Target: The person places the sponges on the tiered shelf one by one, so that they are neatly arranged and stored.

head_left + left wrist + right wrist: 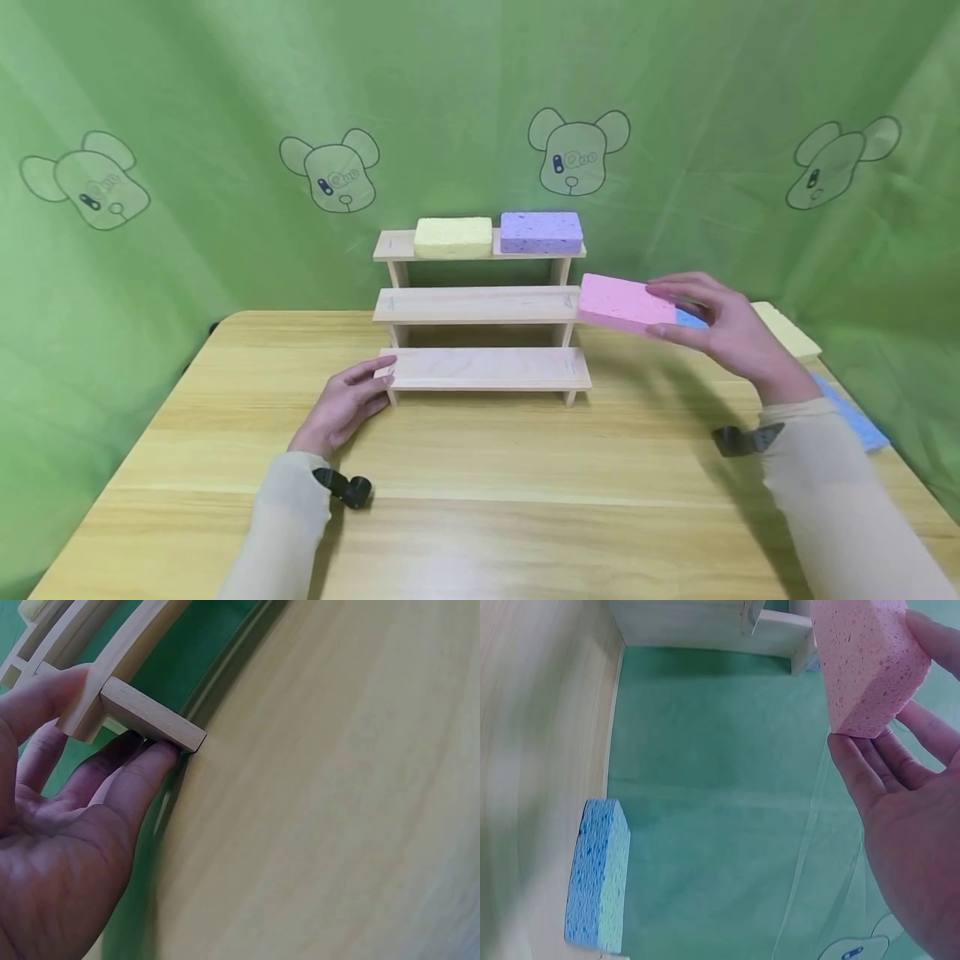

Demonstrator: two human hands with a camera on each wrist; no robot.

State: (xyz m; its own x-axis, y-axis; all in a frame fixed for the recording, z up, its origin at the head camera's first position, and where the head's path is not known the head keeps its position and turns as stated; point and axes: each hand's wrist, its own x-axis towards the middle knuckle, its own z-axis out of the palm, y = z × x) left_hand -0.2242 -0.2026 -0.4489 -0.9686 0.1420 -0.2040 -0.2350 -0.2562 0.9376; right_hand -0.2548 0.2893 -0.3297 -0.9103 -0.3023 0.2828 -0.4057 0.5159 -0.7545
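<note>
A three-step wooden shelf [480, 367] stands on the table. My left hand [348, 406] holds the left end of its lowest step; in the left wrist view, fingers touch the board and its leg [154, 716]. My right hand [723, 325] grips a pink sponge [622, 302] by its right end, in the air just right of the middle step. In the right wrist view the pink sponge [866, 667] sits between thumb and fingers. On the top step lie a yellow sponge [453, 239] and a purple sponge [541, 232], side by side.
A blue sponge [689, 319] lies behind my right hand, partly hidden by it. Farther right are a pale yellow sponge [784, 330] and another blue sponge [851, 417], partly covered by my right arm. A green curtain [457, 100] hangs behind the wooden table [480, 533].
</note>
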